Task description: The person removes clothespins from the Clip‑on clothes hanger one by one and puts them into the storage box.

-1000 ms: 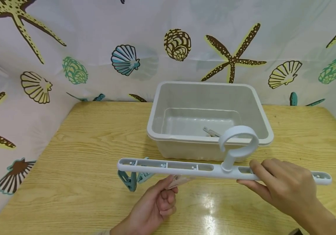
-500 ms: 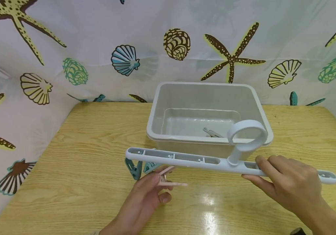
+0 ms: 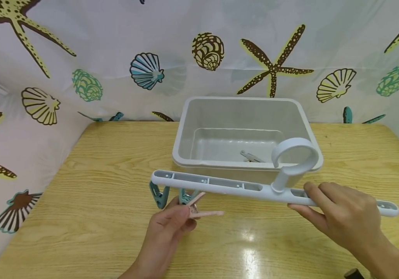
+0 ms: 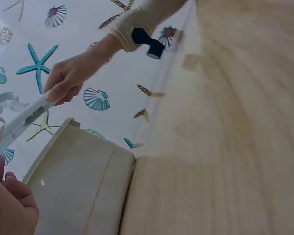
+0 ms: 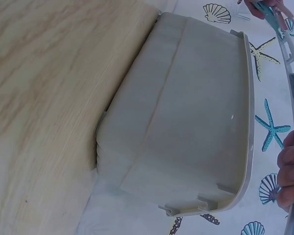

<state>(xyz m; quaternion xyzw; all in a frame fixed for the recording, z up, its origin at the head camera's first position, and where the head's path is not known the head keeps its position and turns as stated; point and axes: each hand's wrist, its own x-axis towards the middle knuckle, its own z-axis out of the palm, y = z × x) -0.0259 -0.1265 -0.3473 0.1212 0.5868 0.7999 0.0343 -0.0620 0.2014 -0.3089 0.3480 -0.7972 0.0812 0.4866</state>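
My right hand [image 3: 346, 219] grips a long pale-grey clip hanger bar [image 3: 216, 185] near its ring hook [image 3: 295, 155], holding it level above the table in front of the grey tub [image 3: 246, 133]. Teal clothespins [image 3: 161, 195] hang from the bar's left end. My left hand [image 3: 171, 224] pinches a pink clothespin [image 3: 204, 212] just below the bar, its jaws spread. In the left wrist view the right hand [image 4: 68, 78] holds the bar [image 4: 24, 117]; in the right wrist view the bar [image 5: 291, 73] runs along the right edge beside the tub [image 5: 186, 117].
The wooden table [image 3: 98, 166] is walled on the far and left sides by a seashell-and-starfish patterned curtain [image 3: 80, 58]. A grey clothespin [image 3: 251, 157] lies inside the tub.
The bar's left end has risen and shifted slightly right toward the tub. My left hand has opened out from under the bar, bringing the pink clothespin into view, pinched with its jaws apart.
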